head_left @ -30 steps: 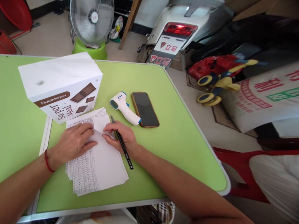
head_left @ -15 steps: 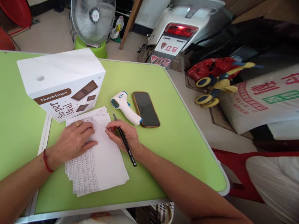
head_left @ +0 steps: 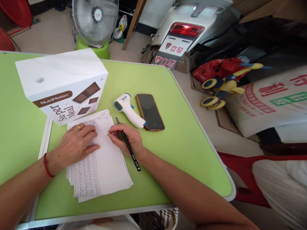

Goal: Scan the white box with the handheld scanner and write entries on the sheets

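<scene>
A stack of paper sheets point(head_left: 112, 172) lies on the green table, its left side covered in dense handwriting and its right side mostly blank. My left hand point(head_left: 78, 140) rests on the upper left of the stack, thumb apart from the loosely bent fingers, a gold ring on one of them. At the stack's right edge is my right hand point(head_left: 127, 139), with a black pen point(head_left: 129, 147) tucked slantwise between its fingers. The pen's tip points up and away from the paper. Thumb and forefinger are close together above the sheet; whether they touch paper I cannot tell.
A white NutriMotion box point(head_left: 64, 73) stands behind the papers. To the right lie an infrared thermometer point(head_left: 130, 111) and a smartphone point(head_left: 151, 111). Beyond the table point(head_left: 187, 153) are a fan point(head_left: 96, 28), a scooter point(head_left: 179, 35), a printed sack point(head_left: 268, 99) and a red chair point(head_left: 242, 175).
</scene>
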`<state>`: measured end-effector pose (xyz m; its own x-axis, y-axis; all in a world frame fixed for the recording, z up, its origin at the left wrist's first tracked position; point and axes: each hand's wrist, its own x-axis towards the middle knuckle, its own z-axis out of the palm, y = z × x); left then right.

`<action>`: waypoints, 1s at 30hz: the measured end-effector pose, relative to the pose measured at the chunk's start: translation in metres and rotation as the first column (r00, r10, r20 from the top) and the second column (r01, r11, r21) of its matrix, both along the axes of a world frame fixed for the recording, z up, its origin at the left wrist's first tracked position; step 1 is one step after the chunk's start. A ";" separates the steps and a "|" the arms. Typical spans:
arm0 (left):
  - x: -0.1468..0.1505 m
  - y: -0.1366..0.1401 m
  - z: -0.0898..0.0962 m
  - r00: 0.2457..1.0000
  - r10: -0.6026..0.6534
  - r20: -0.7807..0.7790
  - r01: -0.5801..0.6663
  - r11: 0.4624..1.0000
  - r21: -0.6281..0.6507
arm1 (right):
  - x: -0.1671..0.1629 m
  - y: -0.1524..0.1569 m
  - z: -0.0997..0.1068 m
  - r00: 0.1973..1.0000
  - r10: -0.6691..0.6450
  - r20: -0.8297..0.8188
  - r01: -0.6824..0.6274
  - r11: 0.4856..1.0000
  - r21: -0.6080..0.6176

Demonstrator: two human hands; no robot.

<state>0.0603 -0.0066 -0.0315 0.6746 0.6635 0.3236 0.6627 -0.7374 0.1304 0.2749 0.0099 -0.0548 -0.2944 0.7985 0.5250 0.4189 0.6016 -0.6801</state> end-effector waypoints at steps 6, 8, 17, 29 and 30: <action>0.000 0.000 0.000 1.000 0.006 -0.010 -0.006 1.000 -0.012 | 0.000 0.000 0.000 1.000 0.001 -0.029 -0.002 1.000 -0.026; 0.000 -0.001 0.000 1.000 0.004 -0.014 -0.004 1.000 -0.010 | 0.000 0.000 0.000 1.000 0.000 -0.029 0.000 1.000 -0.020; -0.001 0.000 0.000 1.000 0.007 -0.010 -0.007 1.000 -0.009 | 0.000 0.000 0.001 1.000 -0.003 -0.030 0.002 0.999 -0.034; -0.001 -0.001 0.000 1.000 0.008 -0.011 -0.008 1.000 -0.014 | 0.000 0.000 0.001 1.000 -0.006 -0.019 0.006 1.000 -0.021; -0.001 -0.001 0.000 1.000 0.007 -0.011 -0.007 1.000 -0.016 | 0.000 0.000 0.001 1.000 -0.006 -0.024 0.005 1.000 -0.022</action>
<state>0.0590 -0.0072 -0.0316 0.6731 0.6736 0.3053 0.6696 -0.7303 0.1350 0.2745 0.0101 -0.0539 -0.2779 0.8112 0.5145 0.4057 0.5846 -0.7026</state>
